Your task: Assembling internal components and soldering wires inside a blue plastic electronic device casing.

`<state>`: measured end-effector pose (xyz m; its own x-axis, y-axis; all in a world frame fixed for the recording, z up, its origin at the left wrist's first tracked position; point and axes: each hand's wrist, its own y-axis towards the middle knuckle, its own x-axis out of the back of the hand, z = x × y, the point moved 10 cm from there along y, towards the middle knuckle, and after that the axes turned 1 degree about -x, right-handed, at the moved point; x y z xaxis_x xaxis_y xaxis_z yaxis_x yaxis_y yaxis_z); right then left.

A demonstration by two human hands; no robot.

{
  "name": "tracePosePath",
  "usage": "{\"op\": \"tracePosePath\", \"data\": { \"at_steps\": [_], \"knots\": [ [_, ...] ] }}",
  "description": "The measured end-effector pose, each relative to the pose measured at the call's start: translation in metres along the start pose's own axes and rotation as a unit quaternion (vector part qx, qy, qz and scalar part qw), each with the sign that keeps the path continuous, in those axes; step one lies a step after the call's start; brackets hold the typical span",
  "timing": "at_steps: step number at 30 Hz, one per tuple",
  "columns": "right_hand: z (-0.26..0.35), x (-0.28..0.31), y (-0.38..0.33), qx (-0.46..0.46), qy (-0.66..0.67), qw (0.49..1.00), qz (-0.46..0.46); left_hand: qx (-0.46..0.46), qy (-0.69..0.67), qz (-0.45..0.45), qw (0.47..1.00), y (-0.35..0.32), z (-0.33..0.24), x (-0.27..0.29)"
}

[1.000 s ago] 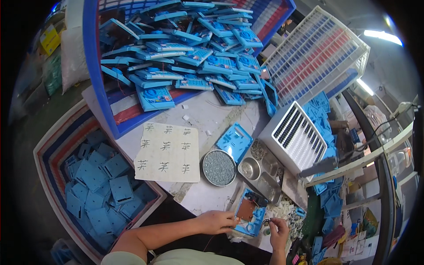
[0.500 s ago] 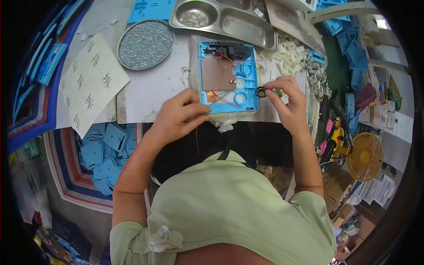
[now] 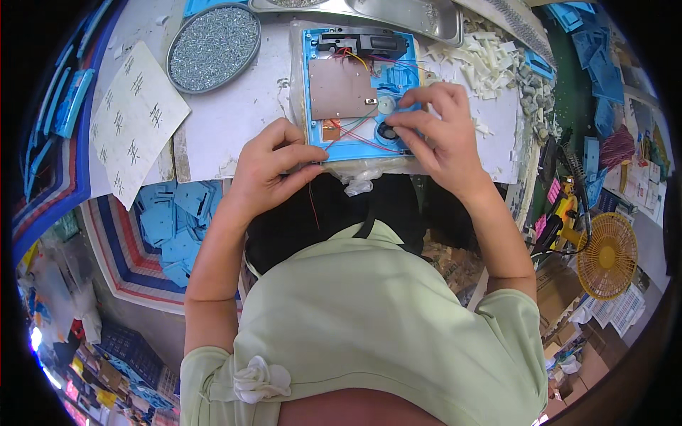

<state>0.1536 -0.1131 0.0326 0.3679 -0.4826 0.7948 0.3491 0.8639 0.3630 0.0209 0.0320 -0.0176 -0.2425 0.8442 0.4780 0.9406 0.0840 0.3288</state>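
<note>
while the blue plastic housing (image 3: 355, 92) lies open-side up on the white work surface (image 3: 241, 121) just ahead of the person's chest, both bare hands work at its near edge. the left hand (image 3: 273, 174) sits at the housing's near left corner, its thumb and fingers pinched together on thin red wires (image 3: 341, 138) that run out of the housing and down over the table edge. the right hand (image 3: 433, 131) rests on the housing's right half, fingers curled down over a small round black part (image 3: 387, 133) in the near right area; whether the fingertips actually grip that part or only press beside it cannot be told. inside the housing a brown circuit board (image 3: 343, 86) fills the left middle, a black module (image 3: 362, 42) sits along the far edge, and red, green and yellow leads cross between them. a crumpled clear plastic bag (image 3: 359, 181) pokes out from under the housing's near edge.

to the left, a round tin of small silver screws (image 3: 213, 46) stands near the housing, and a white sheet of paper (image 3: 135, 128) with dark marks lies further left. a metal tray (image 3: 398, 11) lies beyond the housing, and a heap of small white plastic pieces (image 3: 483, 57) lies to its right. more blue housings (image 3: 174, 227) are piled in a striped bin below the table on the left. a yellow fan (image 3: 611, 255) stands well apart on the right.
</note>
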Motion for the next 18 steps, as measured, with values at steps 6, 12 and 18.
{"op": "tracePosePath", "data": {
  "at_steps": [6, 12, 18],
  "knots": [
    [0.000, 0.003, 0.001, -0.005, 0.010, 1.000, 0.014, 0.002, 0.005, 0.003, 1.000, 0.001, 0.000, 0.000],
    [0.008, -0.001, 0.002, 0.001, 0.005, 1.000, 0.013, -0.002, 0.003, 0.002, 1.000, 0.002, -0.001, 0.000],
    [0.022, -0.003, 0.002, 0.021, -0.061, 0.998, 0.018, -0.002, 0.007, 0.003, 1.000, 0.001, -0.001, 0.001]
  ]
}}
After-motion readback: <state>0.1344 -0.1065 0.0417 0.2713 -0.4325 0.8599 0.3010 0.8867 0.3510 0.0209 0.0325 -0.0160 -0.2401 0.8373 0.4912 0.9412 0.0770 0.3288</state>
